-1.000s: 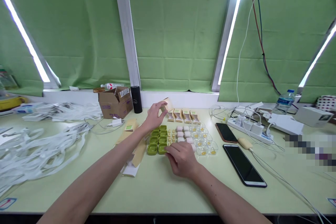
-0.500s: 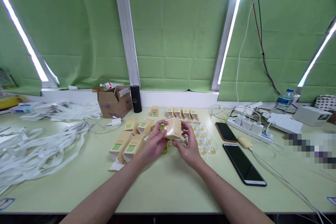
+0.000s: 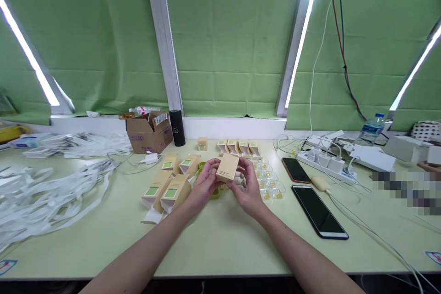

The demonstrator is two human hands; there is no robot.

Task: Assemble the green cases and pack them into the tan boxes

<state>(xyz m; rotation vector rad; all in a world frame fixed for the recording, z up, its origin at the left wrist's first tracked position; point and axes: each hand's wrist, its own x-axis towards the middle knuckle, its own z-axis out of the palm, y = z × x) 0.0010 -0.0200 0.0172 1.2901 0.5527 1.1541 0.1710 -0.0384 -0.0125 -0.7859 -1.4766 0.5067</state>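
Note:
Between my two hands is a small tan cardboard box (image 3: 227,168), raised over the middle of the table. My left hand (image 3: 206,181) grips its left side and my right hand (image 3: 248,188) its right side. To the left lie several larger tan boxes (image 3: 175,193) with green labels, the front ones with flaps hanging open. Behind my hands is a green tray (image 3: 214,194), mostly hidden. Clear plastic cups with yellow pieces (image 3: 272,188) stand right of my right hand. At the back, several open tan boxes (image 3: 238,148) form a row near a single box (image 3: 202,144).
White straps (image 3: 62,206) cover the left of the table (image 3: 220,252). A brown carton (image 3: 149,133) and black bottle (image 3: 177,128) stand behind. On the right lie two phones (image 3: 320,212), a power strip (image 3: 327,167) and cables. Another person's hand (image 3: 430,166) shows at the right edge.
The small box in my hands has turned, so its printed broad face shows more fully. At the right edge another person's hand and a white object have come into view.

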